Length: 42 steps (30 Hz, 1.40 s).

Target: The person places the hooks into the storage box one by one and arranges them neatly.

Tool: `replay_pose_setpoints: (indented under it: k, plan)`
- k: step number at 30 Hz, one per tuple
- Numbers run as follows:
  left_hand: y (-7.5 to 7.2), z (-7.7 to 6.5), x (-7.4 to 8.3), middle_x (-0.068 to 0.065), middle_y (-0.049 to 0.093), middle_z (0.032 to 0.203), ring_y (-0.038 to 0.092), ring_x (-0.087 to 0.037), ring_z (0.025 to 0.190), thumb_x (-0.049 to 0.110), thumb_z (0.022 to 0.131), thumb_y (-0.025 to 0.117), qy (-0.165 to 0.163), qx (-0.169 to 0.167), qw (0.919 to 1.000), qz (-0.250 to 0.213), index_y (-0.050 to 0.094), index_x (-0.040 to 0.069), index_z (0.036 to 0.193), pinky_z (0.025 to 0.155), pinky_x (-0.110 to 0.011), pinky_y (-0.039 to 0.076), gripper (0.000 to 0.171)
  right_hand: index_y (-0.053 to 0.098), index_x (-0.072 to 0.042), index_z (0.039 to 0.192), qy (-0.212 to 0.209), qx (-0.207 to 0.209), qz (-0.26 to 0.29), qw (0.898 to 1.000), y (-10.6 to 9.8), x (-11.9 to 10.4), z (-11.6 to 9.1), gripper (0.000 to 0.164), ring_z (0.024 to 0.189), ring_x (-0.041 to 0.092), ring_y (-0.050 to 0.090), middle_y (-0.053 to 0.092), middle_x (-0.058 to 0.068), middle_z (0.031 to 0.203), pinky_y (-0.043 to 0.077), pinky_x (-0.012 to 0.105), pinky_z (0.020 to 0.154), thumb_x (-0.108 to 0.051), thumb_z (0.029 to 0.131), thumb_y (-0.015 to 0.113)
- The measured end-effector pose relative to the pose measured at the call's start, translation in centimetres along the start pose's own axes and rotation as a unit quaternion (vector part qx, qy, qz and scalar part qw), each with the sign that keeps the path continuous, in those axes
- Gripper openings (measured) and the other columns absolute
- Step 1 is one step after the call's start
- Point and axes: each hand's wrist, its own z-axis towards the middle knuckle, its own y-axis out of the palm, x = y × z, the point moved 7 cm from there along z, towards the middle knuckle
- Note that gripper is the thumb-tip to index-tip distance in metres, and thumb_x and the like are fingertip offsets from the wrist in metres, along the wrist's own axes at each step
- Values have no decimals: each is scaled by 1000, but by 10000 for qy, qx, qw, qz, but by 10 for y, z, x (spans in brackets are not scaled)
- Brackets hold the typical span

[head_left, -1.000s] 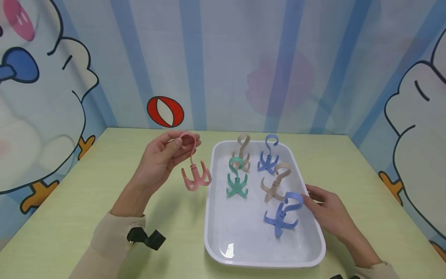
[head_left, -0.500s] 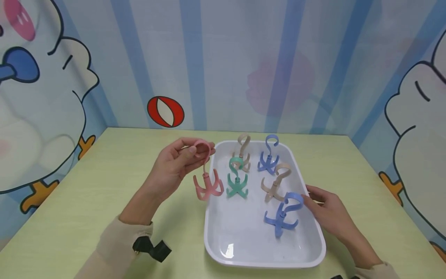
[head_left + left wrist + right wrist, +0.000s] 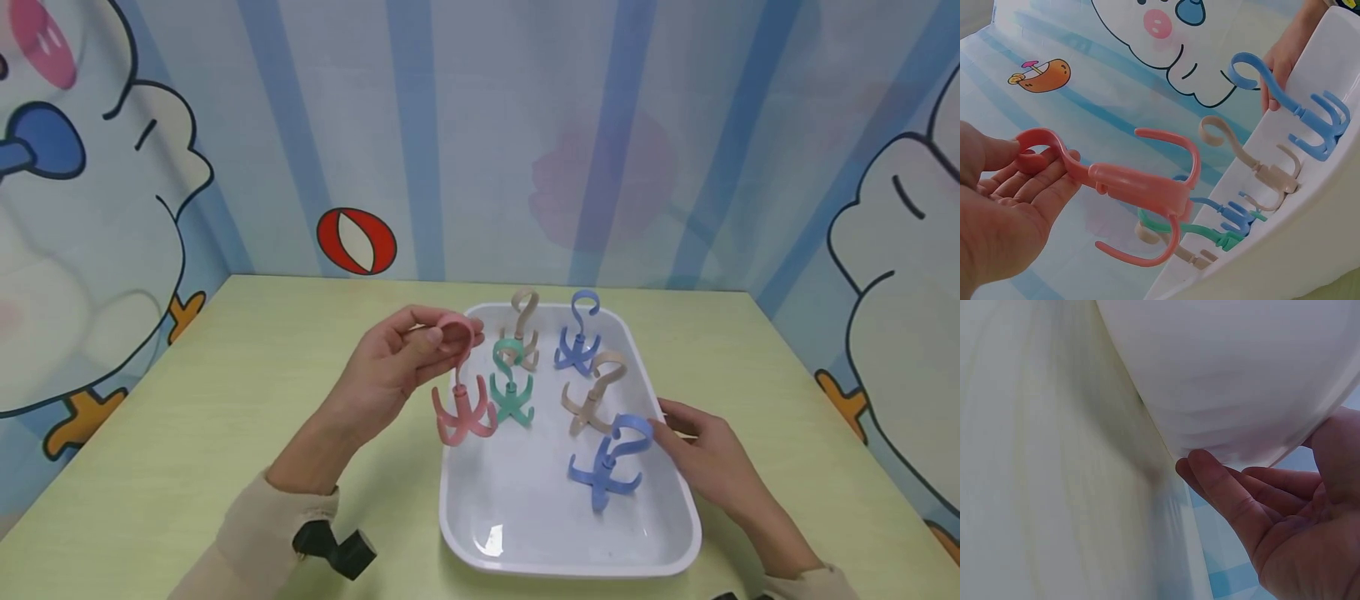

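My left hand [image 3: 378,371] pinches the curved top of a pink four-pronged hanging hook [image 3: 464,417] between thumb and fingers. Its prongs point downward, overlapping the left rim of a white tray [image 3: 570,568] in the head view. In the left wrist view, the pink hook [image 3: 1141,187] stretches from my fingertips toward the tray. My right hand [image 3: 708,454] holds the tray's right side, thumb at the rim and fingers against the outer wall [image 3: 1210,481]. A blue hook [image 3: 602,477] in the tray has its curved top close to my right thumb.
Also standing in the tray are a green hook [image 3: 512,402], a beige hook [image 3: 587,410], another beige hook [image 3: 525,310] and a second blue hook [image 3: 577,350] at the back. Beneath is a pale green table [image 3: 150,450], with a striped cartoon backdrop [image 3: 480,150] behind.
My left hand has carried the pink hook right and somewhat toward me, from left of the tray to over its left rim. My right hand and the tray have stayed put.
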Motion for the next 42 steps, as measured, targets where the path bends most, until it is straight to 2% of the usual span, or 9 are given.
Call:
replay_pose_setpoints:
  k: [11, 17, 21, 24, 29, 32, 36, 42]
  plan:
    - [9, -2, -11, 1, 74, 127, 72, -13, 121, 9, 110, 56, -136, -191, 9996, 152, 53, -5, 135, 108, -37, 54, 30, 45, 2, 157, 53, 20, -81, 10000, 1, 0, 0, 61, 120, 47, 70, 59, 33, 145, 67, 40, 80, -33, 109, 60]
    - [16, -2, -15, -1, 76, 128, 71, -15, 124, 10, 109, 58, -165, -424, 9989, 99, 58, 1, 129, 109, -37, 53, 22, 45, 2, 157, 51, 17, -122, 9999, 0, -1, 0, 61, 121, 47, 69, 58, 33, 146, 67, 42, 82, -33, 109, 59]
    - [21, -3, -21, -10, 73, 135, 70, -18, 128, 12, 110, 57, -305, -583, 9977, 153, 58, 1, 127, 111, -38, 52, 20, 45, 2, 157, 28, 4, -89, 10000, 0, -1, 0, 61, 121, 47, 70, 58, 33, 146, 67, 41, 80, -33, 109, 59]
    - [24, -3, -26, -19, 68, 141, 69, -21, 130, 14, 109, 60, -397, -692, 9965, 238, 56, -2, 129, 111, -40, 53, 26, 45, 2, 157, 31, -1, -75, 10000, 0, 0, 0, 61, 121, 48, 70, 58, 33, 146, 67, 40, 80, -32, 109, 59]
    - [27, -4, -30, -26, 65, 142, 69, -26, 130, 13, 107, 62, -491, -949, 9936, 363, 54, -6, 131, 110, -42, 53, 31, 44, 2, 157, 69, -17, -95, 9999, 1, 1, 0, 62, 122, 47, 69, 58, 33, 147, 67, 42, 82, -34, 109, 59]
    - [30, -5, -35, -27, 65, 142, 69, -25, 128, 12, 108, 61, -599, -1121, 9909, 446, 54, -5, 131, 110, -41, 53, 29, 44, 1, 158, 80, -22, -79, 9999, 1, 1, 0, 62, 122, 47, 69, 58, 32, 147, 67, 42, 82, -34, 109, 59]
    - [33, -7, -39, -28, 65, 141, 71, -17, 122, 10, 108, 59, -775, -1271, 9875, 526, 53, -5, 130, 110, -40, 53, 27, 44, 2, 157, 45, -14, -102, 9999, 1, 2, 0, 62, 122, 48, 69, 57, 33, 147, 67, 41, 81, -33, 109, 59]
    - [38, -8, -44, -28, 66, 140, 71, -15, 120, 12, 107, 61, -816, -1523, 9838, 488, 54, -4, 129, 111, -41, 54, 28, 45, 2, 157, 26, -1, -116, 9999, 1, 2, 0, 61, 122, 48, 69, 58, 33, 147, 67, 41, 81, -33, 109, 59]
